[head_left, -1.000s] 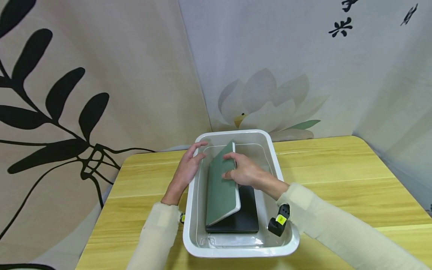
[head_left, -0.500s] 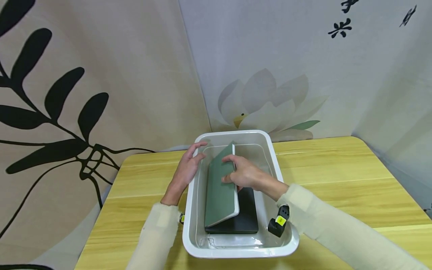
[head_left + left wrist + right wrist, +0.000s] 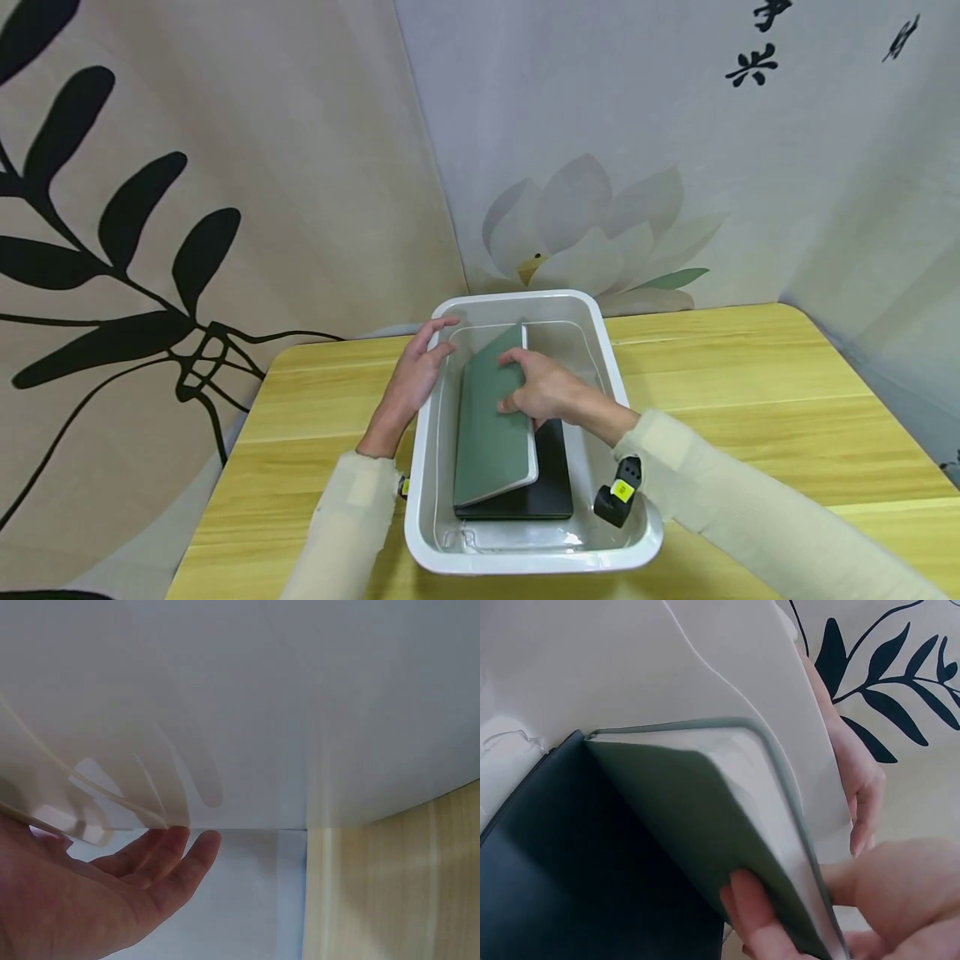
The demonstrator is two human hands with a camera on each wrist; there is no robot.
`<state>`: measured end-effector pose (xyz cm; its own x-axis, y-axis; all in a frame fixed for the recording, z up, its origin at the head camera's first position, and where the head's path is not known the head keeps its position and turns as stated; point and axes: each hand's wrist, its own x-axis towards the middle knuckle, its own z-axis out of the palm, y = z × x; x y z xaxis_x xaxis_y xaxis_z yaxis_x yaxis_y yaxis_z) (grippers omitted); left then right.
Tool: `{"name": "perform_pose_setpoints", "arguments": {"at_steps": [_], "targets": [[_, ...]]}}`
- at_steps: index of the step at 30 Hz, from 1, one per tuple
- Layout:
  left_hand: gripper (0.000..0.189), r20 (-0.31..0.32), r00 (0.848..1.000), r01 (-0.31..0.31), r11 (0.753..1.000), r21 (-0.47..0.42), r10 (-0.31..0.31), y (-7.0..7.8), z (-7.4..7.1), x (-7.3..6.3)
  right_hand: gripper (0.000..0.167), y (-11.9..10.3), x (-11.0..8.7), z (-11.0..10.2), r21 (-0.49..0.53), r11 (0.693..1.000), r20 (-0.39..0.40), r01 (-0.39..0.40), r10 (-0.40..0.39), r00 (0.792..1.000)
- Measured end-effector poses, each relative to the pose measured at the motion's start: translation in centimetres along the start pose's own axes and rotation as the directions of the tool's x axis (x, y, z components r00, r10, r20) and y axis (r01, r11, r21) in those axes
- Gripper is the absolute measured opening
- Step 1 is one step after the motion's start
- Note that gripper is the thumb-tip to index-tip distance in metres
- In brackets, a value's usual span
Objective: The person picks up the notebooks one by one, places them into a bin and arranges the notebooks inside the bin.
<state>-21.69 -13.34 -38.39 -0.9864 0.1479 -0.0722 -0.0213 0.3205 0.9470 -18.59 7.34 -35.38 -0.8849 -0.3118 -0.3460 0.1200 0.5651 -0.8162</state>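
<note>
A green notebook with pale page edges lies tilted in the white plastic basin, its right edge raised. Beneath it is a flat black notebook-like item, partly covered. My right hand pinches the raised edge of the green notebook, thumb on the upper cover and fingers underneath; the right wrist view shows those fingers against the lower cover. At the basin's left rim my left hand holds on, thumb and forefinger over the rim. In the left wrist view, other fingers touch the outer wall.
The basin stands on a yellow wood-grain table, near its back edge. Behind the table hangs a pale cloth backdrop printed with dark leaves and a lotus flower. A black wrist camera hangs over the basin's right side.
My right hand and the raised edge of the green notebook have shifted slightly to the right and down since half a second ago. My left hand stays on the rim.
</note>
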Motion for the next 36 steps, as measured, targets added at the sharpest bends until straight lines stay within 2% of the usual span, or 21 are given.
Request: {"name": "perform_pose_setpoints", "arguments": {"at_steps": [13, 22, 36], "targets": [[0.04, -0.028, 0.999, -0.028, 1.0, 0.013, 0.028, 0.07, 0.2, 0.07, 0.073, 0.09, -0.06, -0.12, -0.112, 0.992, 0.042, -0.063, 0.068, 0.997], [0.039, -0.037, 0.999, -0.039, 0.999, 0.013, 0.04, -0.04, 0.27, 0.19, 0.092, 0.01, -0.29, -0.15, -0.255, 0.963, 0.055, -0.089, 0.107, 0.993], [0.039, -0.048, 0.998, -0.044, 0.999, 0.032, 0.045, 0.02, 0.27, 0.12, 0.098, 0.19, -0.37, -0.26, -0.347, 0.932, 0.095, -0.106, 0.147, 0.985]]}}
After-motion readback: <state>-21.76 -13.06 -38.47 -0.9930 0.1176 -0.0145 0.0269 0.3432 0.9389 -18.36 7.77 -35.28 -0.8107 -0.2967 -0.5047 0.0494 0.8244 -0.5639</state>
